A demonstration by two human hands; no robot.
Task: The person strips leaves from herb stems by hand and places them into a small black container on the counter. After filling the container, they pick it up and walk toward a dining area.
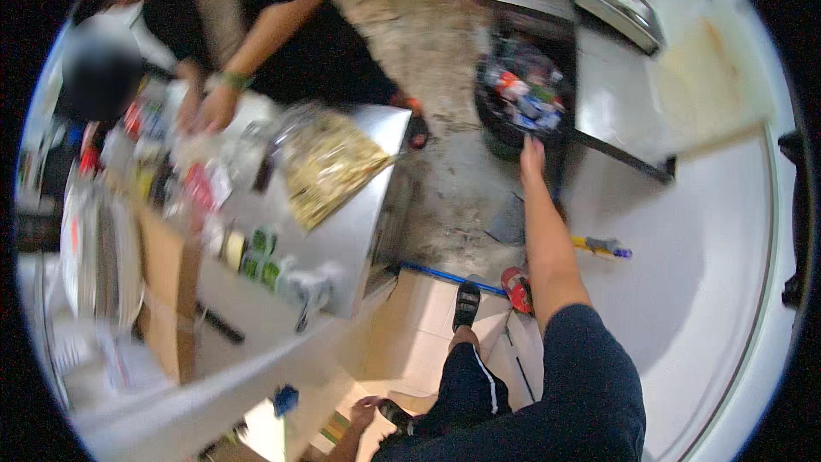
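Observation:
My right arm stretches forward, and my right hand (532, 157) is at the near rim of a black bin (497, 131). Mixed rubbish (529, 93), including crumpled wrappers and plastic, fills the bin. Blur hides whether these fingers grip the rim or hold anything. Down by my side hangs my left hand (365, 412), fingers curled, next to my black slipper (396, 415) as seen from above. Nothing shows clearly in that hand.
A co-worker's hands (215, 109) are over the cluttered steel table (346, 276) at left. On it lie a clear bag of yellowish food (333, 163) and a cardboard box (170, 295). A steel counter (616, 102) overhangs beside the bin. A blue-edged floor step (449, 277) lies ahead.

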